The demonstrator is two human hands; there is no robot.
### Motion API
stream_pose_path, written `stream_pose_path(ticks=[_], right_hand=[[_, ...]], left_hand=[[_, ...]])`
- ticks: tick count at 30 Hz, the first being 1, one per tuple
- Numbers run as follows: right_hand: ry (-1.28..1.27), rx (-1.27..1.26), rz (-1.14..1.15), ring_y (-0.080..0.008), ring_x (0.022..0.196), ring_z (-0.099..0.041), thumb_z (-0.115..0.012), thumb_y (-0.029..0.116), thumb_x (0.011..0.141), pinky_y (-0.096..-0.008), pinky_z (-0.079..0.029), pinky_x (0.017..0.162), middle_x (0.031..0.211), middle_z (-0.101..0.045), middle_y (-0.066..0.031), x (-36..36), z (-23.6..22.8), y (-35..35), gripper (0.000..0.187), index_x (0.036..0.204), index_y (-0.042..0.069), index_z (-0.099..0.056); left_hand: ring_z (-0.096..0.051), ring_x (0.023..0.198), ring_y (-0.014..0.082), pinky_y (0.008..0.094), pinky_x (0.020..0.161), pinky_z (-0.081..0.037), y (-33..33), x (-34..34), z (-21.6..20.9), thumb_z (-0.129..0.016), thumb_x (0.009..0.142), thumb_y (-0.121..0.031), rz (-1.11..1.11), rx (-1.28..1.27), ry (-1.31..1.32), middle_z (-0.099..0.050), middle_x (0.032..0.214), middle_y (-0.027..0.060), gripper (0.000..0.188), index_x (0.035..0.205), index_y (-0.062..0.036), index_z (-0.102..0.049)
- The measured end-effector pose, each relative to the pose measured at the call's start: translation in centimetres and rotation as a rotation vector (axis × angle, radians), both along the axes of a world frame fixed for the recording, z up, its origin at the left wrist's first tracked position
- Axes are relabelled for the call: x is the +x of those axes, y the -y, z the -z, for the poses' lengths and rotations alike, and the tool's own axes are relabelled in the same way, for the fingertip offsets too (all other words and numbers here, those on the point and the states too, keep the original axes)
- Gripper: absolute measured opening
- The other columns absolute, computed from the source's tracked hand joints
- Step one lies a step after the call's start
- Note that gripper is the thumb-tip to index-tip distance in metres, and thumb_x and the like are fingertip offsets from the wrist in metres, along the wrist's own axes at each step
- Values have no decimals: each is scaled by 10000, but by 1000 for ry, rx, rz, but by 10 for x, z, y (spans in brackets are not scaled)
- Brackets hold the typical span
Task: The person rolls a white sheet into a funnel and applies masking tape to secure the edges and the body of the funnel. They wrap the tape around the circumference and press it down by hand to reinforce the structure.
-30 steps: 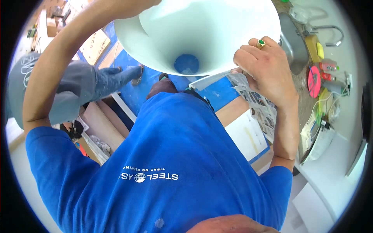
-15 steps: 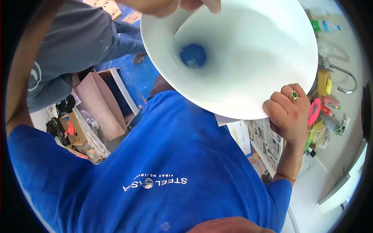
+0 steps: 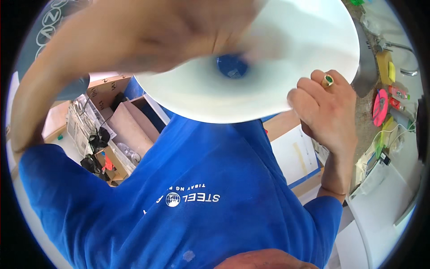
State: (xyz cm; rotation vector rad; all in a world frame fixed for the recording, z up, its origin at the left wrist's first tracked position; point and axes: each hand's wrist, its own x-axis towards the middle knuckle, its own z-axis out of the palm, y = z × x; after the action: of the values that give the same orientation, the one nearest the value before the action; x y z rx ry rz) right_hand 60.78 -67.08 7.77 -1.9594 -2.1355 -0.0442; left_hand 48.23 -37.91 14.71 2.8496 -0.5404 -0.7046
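A wide white cone-shaped shade (image 3: 309, 49) is held up in front of my chest. Its inside faces me, and through the round hole at its centre something blue shows. At the lower right edge, my right hand (image 3: 324, 110), with a green-stoned ring, is closed around the rim. My left hand (image 3: 197, 31) stretches across the upper left of the shade, covering that part of the rim. Its fingers are smeared by motion near the hole, so what they touch or hold cannot be made out.
Right of the shade, a counter (image 3: 365, 98) carries a pink oval item (image 3: 380, 107), small red bottles (image 3: 397, 104), a yellow sponge (image 3: 391, 71) and a white cable. A curved tap (image 3: 398, 46) stands above. Boxes with odds and ends (image 3: 109, 161) lie left; another person (image 3: 27, 74) stands beyond.
My left hand has come down from the upper rim across the shade's inside. The shade's lower rim has risen and shifted left, with my right hand still gripping it.
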Motion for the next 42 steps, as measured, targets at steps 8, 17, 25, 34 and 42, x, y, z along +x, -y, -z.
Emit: stream_pose_path(ticks=[8, 17, 25, 34, 42], right_hand=[[-53, 50, -104, -210, 701, -592, -647, 191, 726, -354, -435, 618, 729, -531, 0, 16, 58, -39, 140, 779, 169, -520], [23, 14, -71, -259, 727, -575, -738, 204, 767, -404, -412, 621, 721, -542, -44, 19, 25, -24, 197, 782, 128, -557], [8, 72, -132, -320, 696, -559, -794, 179, 769, -436, -409, 620, 714, -550, -90, 8, 20, -39, 272, 799, 80, -543], [66, 93, -65, -398, 689, -561, -817, 146, 771, -487, -405, 605, 720, -552, -156, -4, 25, -54, 299, 834, 42, -543], [28, 112, -28, -389, 752, -574, -834, 191, 764, -488, -422, 675, 803, -585, -154, 2, 30, -57, 321, 897, 40, -584]], left_hand=[[-652, 1166, 267, 394, 902, -568, -40, 2, 13, -633, 881, -7, 6, 175, 448, -668, 1200, 140, 262, 1132, -34, -703], [-708, 973, 422, 495, 877, -543, -33, 34, 7, -688, 868, -661, -146, 27, 256, -728, 978, 285, 795, 1138, 86, -707], [-665, 1054, 316, 484, 1083, -422, 102, -61, 92, -781, 779, -430, -301, 70, 781, -658, 994, 123, 539, 1101, -43, -588], [-667, 857, 243, 387, 802, -451, 58, -74, 118, -687, 828, -289, -353, 45, 982, -643, 814, 37, 193, 868, -123, -597], [-666, 722, 259, 401, 762, -472, 42, -64, 135, -647, 864, -286, -221, -101, 1057, -648, 754, 48, 167, 861, -121, -619]])
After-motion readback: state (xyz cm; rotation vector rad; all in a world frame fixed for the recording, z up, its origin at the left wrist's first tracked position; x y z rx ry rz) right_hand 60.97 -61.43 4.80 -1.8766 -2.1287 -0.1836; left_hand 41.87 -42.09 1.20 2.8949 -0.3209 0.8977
